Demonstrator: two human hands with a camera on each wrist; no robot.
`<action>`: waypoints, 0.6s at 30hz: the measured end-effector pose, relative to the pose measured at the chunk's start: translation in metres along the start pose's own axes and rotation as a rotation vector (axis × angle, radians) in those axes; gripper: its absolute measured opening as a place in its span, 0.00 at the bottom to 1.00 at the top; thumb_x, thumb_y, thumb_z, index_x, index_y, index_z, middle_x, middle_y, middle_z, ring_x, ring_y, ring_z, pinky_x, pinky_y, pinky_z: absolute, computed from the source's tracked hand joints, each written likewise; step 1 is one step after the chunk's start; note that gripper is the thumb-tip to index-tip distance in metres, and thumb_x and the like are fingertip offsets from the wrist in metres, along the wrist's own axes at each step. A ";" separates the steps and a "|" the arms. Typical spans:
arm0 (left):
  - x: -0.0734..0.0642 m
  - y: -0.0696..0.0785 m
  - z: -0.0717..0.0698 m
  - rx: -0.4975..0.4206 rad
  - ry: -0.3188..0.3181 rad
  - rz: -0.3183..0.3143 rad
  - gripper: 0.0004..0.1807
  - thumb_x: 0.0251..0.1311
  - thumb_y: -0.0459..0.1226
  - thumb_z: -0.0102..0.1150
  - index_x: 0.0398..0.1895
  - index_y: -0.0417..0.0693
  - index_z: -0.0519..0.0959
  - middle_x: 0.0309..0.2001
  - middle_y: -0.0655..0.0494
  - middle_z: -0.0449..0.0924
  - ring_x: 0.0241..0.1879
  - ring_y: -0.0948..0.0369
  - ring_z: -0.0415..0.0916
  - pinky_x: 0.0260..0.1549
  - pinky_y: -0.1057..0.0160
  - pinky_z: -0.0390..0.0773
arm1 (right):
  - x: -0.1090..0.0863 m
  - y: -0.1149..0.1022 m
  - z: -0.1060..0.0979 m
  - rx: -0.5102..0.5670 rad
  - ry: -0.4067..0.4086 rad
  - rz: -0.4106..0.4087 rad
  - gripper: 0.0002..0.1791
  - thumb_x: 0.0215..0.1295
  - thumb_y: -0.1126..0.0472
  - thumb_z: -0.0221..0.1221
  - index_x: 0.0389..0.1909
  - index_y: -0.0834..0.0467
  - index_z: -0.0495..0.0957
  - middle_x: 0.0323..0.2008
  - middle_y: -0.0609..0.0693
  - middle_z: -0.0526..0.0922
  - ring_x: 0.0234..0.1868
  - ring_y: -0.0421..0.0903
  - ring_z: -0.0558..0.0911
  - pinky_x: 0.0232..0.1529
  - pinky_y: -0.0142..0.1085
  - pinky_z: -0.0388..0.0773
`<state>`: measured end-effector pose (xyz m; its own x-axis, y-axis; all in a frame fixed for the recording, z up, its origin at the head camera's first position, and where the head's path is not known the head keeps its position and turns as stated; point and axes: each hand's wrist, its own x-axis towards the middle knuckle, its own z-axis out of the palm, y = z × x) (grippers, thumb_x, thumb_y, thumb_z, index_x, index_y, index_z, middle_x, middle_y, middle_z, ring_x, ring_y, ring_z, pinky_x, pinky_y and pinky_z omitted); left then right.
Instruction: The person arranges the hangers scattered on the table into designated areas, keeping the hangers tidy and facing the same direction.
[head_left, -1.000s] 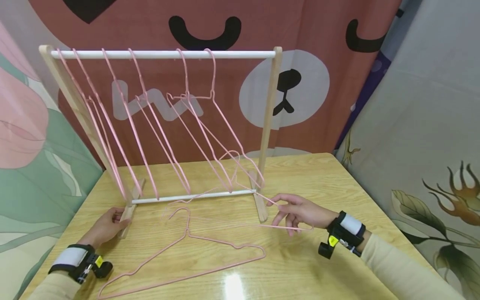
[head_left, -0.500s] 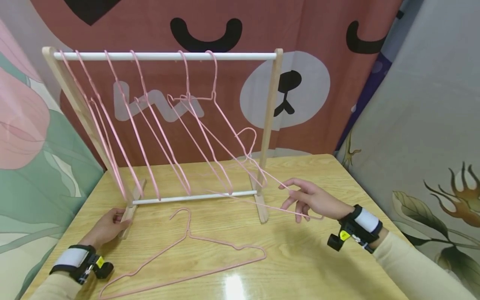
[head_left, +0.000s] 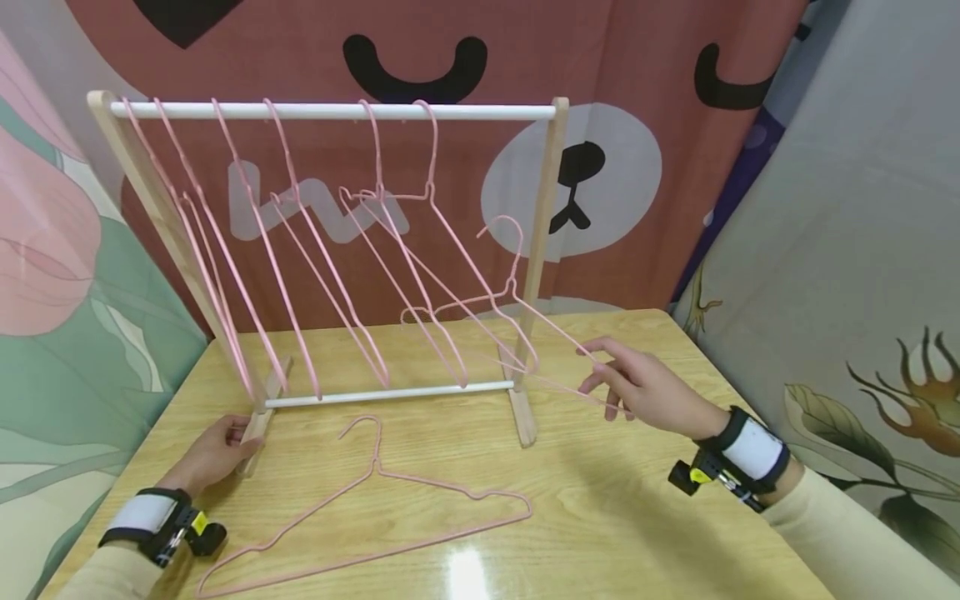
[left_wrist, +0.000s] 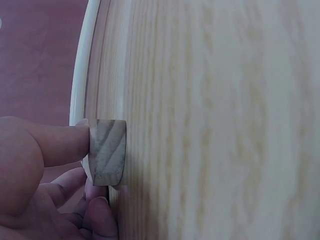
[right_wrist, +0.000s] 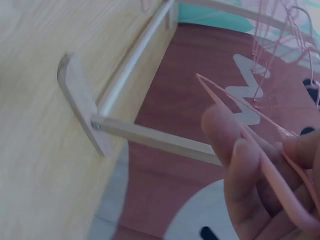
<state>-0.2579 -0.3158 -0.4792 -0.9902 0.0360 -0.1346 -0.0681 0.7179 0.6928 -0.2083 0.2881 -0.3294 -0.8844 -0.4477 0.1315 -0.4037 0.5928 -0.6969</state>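
Observation:
My right hand [head_left: 637, 385] pinches one shoulder of a pink clothes hanger [head_left: 555, 323] between thumb and fingers, to the right of the rack's right post. The hanger's hook points up, just left of that post in the head view. In the right wrist view, the hanger's pink wire [right_wrist: 270, 170] runs across the fingers. My left hand [head_left: 212, 454] grips the front end of the rack's left wooden foot [left_wrist: 108, 150], thumb on one side and fingers on the other. Several pink hangers hang from the white top rail [head_left: 337, 111] of the clothes rack [head_left: 538, 225].
Another pink hanger [head_left: 375, 475] lies flat on the wooden table [head_left: 600, 533] in front of the rack. The rack's right foot [head_left: 522, 417] and white lower rail [head_left: 390, 393] stand between the hands. A bear-print curtain [head_left: 622, 50] hangs behind.
My right hand has risen and moved to the right with its hanger, whose hook has come up from near the table to about mid-height of the rack. My left hand stays on the foot.

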 end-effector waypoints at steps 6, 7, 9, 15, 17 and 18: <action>0.000 0.001 0.000 0.007 -0.002 0.000 0.27 0.72 0.35 0.54 0.61 0.18 0.60 0.45 0.32 0.71 0.45 0.45 0.71 0.35 0.62 0.73 | -0.003 -0.013 -0.003 -0.178 0.116 -0.095 0.19 0.81 0.66 0.47 0.68 0.57 0.66 0.38 0.51 0.88 0.22 0.36 0.81 0.23 0.35 0.78; 0.000 0.001 0.000 0.009 -0.001 -0.003 0.27 0.72 0.35 0.54 0.61 0.18 0.60 0.45 0.32 0.71 0.45 0.45 0.71 0.35 0.63 0.73 | -0.003 -0.015 -0.004 -0.199 0.137 -0.113 0.19 0.80 0.67 0.47 0.68 0.57 0.67 0.38 0.51 0.88 0.22 0.35 0.80 0.22 0.35 0.77; -0.001 0.001 0.001 0.006 -0.005 -0.003 0.28 0.72 0.35 0.54 0.61 0.18 0.60 0.45 0.32 0.71 0.45 0.44 0.71 0.35 0.63 0.73 | -0.003 -0.018 -0.007 -0.235 0.176 -0.154 0.19 0.79 0.68 0.48 0.67 0.57 0.67 0.37 0.51 0.88 0.21 0.34 0.80 0.22 0.34 0.78; 0.000 0.002 0.000 0.000 -0.007 -0.010 0.28 0.72 0.35 0.55 0.61 0.17 0.59 0.46 0.31 0.70 0.45 0.43 0.70 0.36 0.61 0.73 | 0.003 -0.031 -0.019 -0.318 0.276 -0.271 0.19 0.77 0.72 0.50 0.64 0.57 0.68 0.35 0.52 0.89 0.20 0.32 0.79 0.19 0.32 0.75; 0.000 0.002 0.000 0.002 -0.006 -0.016 0.28 0.72 0.34 0.54 0.62 0.18 0.59 0.46 0.31 0.70 0.45 0.43 0.70 0.36 0.62 0.73 | 0.005 -0.036 -0.023 -0.340 0.303 -0.304 0.19 0.76 0.73 0.50 0.63 0.58 0.68 0.35 0.54 0.89 0.21 0.33 0.80 0.19 0.31 0.75; 0.000 0.002 0.000 0.003 -0.007 -0.019 0.28 0.72 0.35 0.54 0.62 0.18 0.59 0.46 0.31 0.70 0.45 0.43 0.70 0.36 0.62 0.73 | 0.006 -0.039 -0.025 -0.346 0.317 -0.318 0.18 0.76 0.73 0.51 0.63 0.59 0.68 0.35 0.54 0.89 0.21 0.34 0.81 0.20 0.31 0.76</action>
<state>-0.2581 -0.3143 -0.4775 -0.9879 0.0273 -0.1527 -0.0864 0.7208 0.6877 -0.2042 0.2789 -0.2843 -0.7125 -0.4489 0.5393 -0.6674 0.6707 -0.3235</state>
